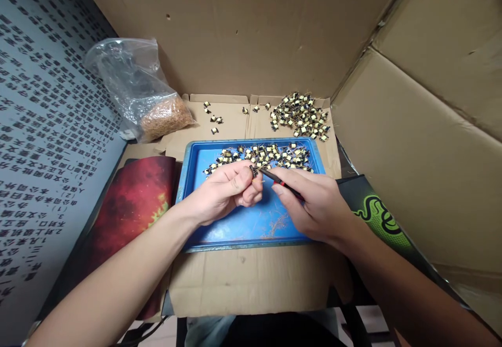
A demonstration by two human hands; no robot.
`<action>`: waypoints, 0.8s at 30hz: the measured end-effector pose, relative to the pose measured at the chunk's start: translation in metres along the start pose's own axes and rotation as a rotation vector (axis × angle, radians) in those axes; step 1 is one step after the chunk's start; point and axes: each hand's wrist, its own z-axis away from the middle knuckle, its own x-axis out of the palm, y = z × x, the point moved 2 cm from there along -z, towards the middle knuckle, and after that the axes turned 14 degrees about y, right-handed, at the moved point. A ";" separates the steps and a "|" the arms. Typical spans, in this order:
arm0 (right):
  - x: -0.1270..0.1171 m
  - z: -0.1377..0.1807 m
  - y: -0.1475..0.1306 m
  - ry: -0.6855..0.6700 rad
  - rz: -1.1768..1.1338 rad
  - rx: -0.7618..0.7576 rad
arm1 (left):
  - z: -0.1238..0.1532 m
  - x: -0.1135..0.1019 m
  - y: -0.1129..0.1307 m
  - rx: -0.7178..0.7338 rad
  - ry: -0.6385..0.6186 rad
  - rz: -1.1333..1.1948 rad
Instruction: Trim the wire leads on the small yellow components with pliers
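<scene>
Over the middle of a blue tray [235,234], my left hand [231,187] pinches a small wire-wound coil [253,171] with thin copper leads between thumb and fingers. My right hand [314,200] is closed around a dark tool with some red on its handle, probably pliers [288,186]. The tool's tip meets the coil's leads; its jaws are too small to make out. Behind my hands, many yellow-and-black coils [266,153] lie along the tray's far side. Wire scraps [277,225] are scattered on the tray floor near my right hand.
A larger heap of coils [300,114] sits on cardboard behind the tray, with several loose ones [214,119] to its left. A clear plastic bag [164,116] of copper-coloured wire bits stands back left. Cardboard walls [251,33] close in the back and right. A red mat [133,205] lies left.
</scene>
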 end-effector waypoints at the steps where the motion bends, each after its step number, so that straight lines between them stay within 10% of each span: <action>1: 0.000 -0.001 -0.001 0.011 -0.036 0.014 | 0.000 0.000 0.000 -0.002 -0.006 0.012; 14: 0.007 0.005 0.012 0.009 -0.285 0.615 | 0.006 0.001 0.007 0.099 -0.021 -0.080; 24: -0.003 0.005 0.009 0.001 -0.129 0.296 | 0.000 -0.012 0.004 0.229 0.122 -0.360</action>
